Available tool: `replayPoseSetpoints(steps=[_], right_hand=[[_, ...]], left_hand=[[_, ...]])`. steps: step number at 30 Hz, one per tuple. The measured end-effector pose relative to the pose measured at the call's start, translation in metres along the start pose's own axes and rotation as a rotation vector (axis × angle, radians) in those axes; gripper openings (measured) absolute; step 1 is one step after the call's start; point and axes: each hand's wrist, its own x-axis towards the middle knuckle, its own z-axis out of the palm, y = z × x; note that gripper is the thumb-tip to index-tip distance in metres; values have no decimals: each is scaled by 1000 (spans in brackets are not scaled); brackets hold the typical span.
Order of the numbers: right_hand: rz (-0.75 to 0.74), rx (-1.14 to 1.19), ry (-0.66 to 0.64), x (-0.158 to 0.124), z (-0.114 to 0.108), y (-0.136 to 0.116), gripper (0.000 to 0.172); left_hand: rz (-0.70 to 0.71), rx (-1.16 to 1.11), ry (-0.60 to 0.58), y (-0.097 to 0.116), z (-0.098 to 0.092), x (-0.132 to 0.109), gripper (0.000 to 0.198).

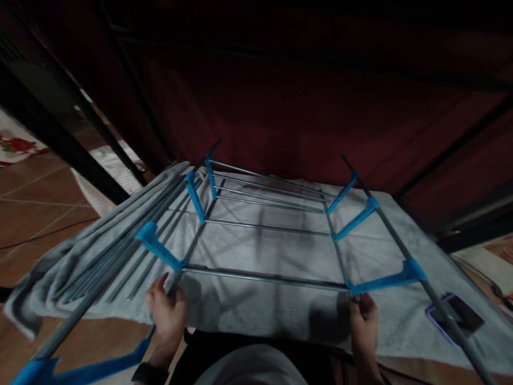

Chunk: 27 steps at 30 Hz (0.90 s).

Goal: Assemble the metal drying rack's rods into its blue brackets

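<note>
A rack frame of grey metal tubes (264,278) joined by blue plastic brackets (158,247) stands over a grey cloth (260,254). My left hand (167,310) is closed around the left inner tube, just below the near left bracket. At the near right bracket (387,280), my right hand (364,321) has its fingers curled round the right inner tube. Long outer side tubes (396,235) run toward me on both sides. Another blue bracket (100,369) sits at the bottom left, in front of my left forearm.
Several loose metal tubes (124,240) lie in a bundle on the cloth at left. A phone (457,318) rests at the right, partly behind a side tube. Dark red fabric (288,123) hangs on a black frame behind. Tiled floor (36,198) shows at left.
</note>
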Motion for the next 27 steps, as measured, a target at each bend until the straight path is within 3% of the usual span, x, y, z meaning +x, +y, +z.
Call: replayPoseSetpoints(steps=[3,6,8,11,16,21,27], right_hand=[[-64,-81,128,-19,-5,-11,47],[-271,-133,55,-29,3,-39,33],[-366,-119,-46,-18,20,-60,35],[-430,-156,-130,24,58,-82,48],[-262,-295,-63,103,109,-90,51],[-175,-386,-72,133,119,-87,43],[-126,-458,-77,140,121,-82,29]], left_hand=[[166,-40,-47,21,-1,-10,40],[279,-154,-144,67,20,-10,34],[370,-225,-257,106,48,-5,33],[524,-294,-457,164,104,5,32],[667,-197,-719,234,195,6,37],[805,56,-884,269,250,-7,40],[918,210,-996,284,286,-19,38]])
